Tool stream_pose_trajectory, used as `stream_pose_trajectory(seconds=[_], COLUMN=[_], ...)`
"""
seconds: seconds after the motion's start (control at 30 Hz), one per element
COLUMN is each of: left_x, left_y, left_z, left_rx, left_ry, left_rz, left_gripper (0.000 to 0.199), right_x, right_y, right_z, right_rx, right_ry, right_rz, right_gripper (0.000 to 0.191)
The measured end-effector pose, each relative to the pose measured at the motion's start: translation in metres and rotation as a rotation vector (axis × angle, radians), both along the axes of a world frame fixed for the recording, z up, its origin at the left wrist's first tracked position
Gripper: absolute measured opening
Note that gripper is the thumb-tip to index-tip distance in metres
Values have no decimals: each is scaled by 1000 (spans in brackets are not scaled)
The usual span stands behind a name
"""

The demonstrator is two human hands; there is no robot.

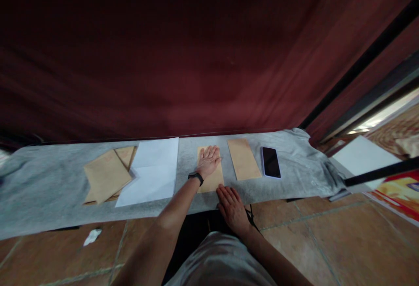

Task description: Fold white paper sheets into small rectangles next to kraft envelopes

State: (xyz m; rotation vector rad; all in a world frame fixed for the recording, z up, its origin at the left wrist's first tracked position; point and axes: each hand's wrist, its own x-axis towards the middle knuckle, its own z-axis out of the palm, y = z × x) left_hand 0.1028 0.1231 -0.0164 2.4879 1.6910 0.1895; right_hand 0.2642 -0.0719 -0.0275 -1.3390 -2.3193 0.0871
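Observation:
A brown envelope (211, 182) lies on the grey cloth in front of me. My left hand (208, 161), with a black band at the wrist, rests flat on its upper part, fingers spread a little. At its lower right corner lies my right hand (231, 207), palm down, fingers stretched out, the fingertips touching the corner and the cloth. Just to the right is another brown envelope (244, 159), which neither hand touches. White paper sheets (152, 170) lie to the left, overlapping a loose pile of brown envelopes (108, 176).
A phone (271, 162) lies face up right of the envelopes on the long cloth-covered table (49, 181). Behind the table hangs a dark red curtain (196, 81). Black poles (353, 70) and a white board (366, 159) stand at the right. Crumpled tissue (92, 236) is on the tiled floor.

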Motion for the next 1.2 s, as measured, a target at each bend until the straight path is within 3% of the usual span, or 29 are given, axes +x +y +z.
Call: stream_pose_trajectory(seconds=[0.8, 1.2], left_x=[-6, -12], left_y=[-58, -93], left_z=[-3, -4], left_rx=[66, 17], left_ry=[-32, -28], left_rz=[-162, -234], left_gripper=[62, 62], right_x=[0, -1], right_y=[-1, -1], right_z=[-5, -8], right_rx=[13, 22], right_ry=[15, 25], right_rz=[-2, -11], right_gripper=[52, 49])
